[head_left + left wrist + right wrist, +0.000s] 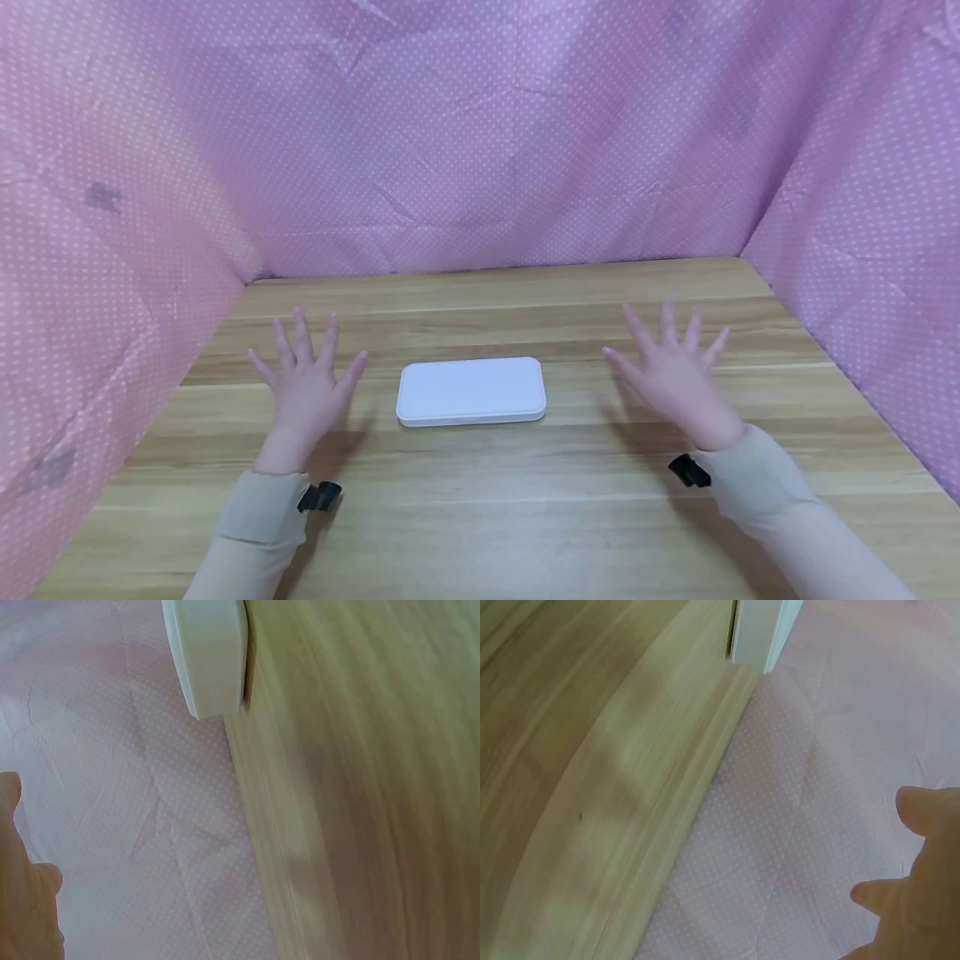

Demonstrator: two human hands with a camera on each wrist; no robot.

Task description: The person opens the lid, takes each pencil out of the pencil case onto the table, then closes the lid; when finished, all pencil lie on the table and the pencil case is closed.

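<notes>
A flat white rectangular box with rounded corners [471, 390] lies on the wooden table between the two hands. To its left, my left hand [303, 396] hovers palm down with fingers spread, and nothing is in it. My right hand [678, 379] is on the other side, its fingers spread wide too and holding nothing. Both cast shadows on the wood. In the left wrist view, the box's end [210, 660] appears at the top and part of the left hand [30, 892] at the left edge. Part of the right hand [922, 877] shows in the right wrist view.
The wood-grain table [480, 508] extends under both arms. Pink polka-dot cloth [480, 142] hangs behind it and along both sides. Each wrist wears a light band with a small black piece, such as the one on the left wrist [320, 497].
</notes>
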